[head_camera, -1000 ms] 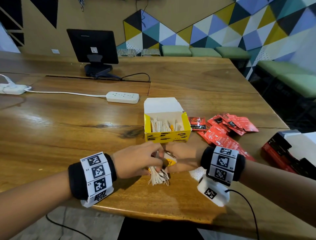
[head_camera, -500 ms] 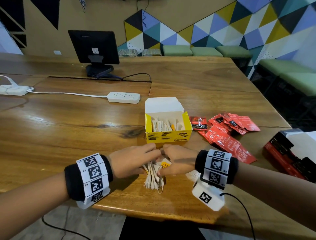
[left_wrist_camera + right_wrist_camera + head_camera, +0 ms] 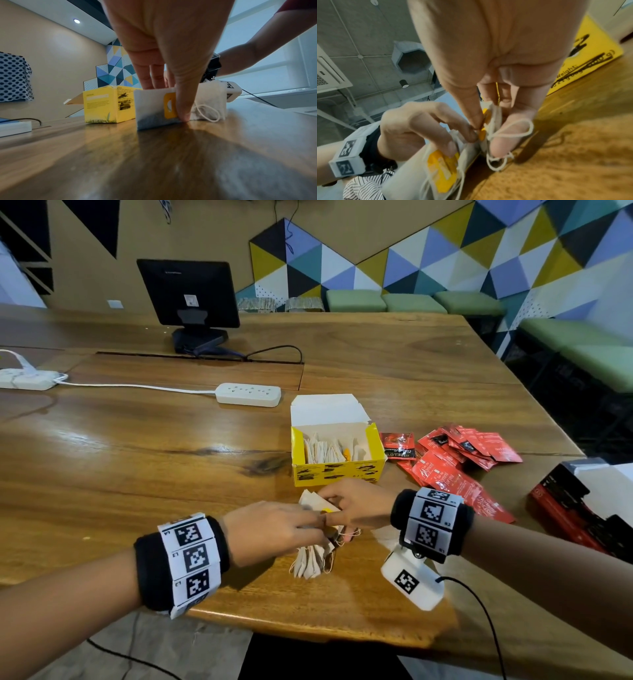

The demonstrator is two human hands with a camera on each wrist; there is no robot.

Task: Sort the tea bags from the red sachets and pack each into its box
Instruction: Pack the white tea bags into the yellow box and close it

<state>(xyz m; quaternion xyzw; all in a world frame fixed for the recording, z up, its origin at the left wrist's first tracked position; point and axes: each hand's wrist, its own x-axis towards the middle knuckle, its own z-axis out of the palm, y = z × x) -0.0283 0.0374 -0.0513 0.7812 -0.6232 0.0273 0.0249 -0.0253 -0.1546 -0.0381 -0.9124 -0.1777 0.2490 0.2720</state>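
Note:
Both hands work a bundle of white tea bags [image 3: 310, 561] with yellow tags, on the table in front of the yellow box [image 3: 337, 474]. My left hand [image 3: 308, 527] pinches one stack of tea bags [image 3: 150, 108] between thumb and fingers, standing it on edge on the wood. My right hand [image 3: 337, 501] pinches a few more tea bags [image 3: 495, 116] between thumb and fingers, strings dangling, just before the box. The yellow box is open, with tea bags [image 3: 325, 450] inside. Red sachets [image 3: 455, 463] lie piled to its right.
A red and black box [image 3: 579, 511] sits at the table's right edge. A white power strip [image 3: 249, 394] and its cable lie behind the yellow box, a black monitor [image 3: 188, 292] farther back. The table's front edge runs just below my wrists.
My right hand has drawn a few tea bags up toward the yellow box, away from the stack under my left hand. Both hands stay close together.

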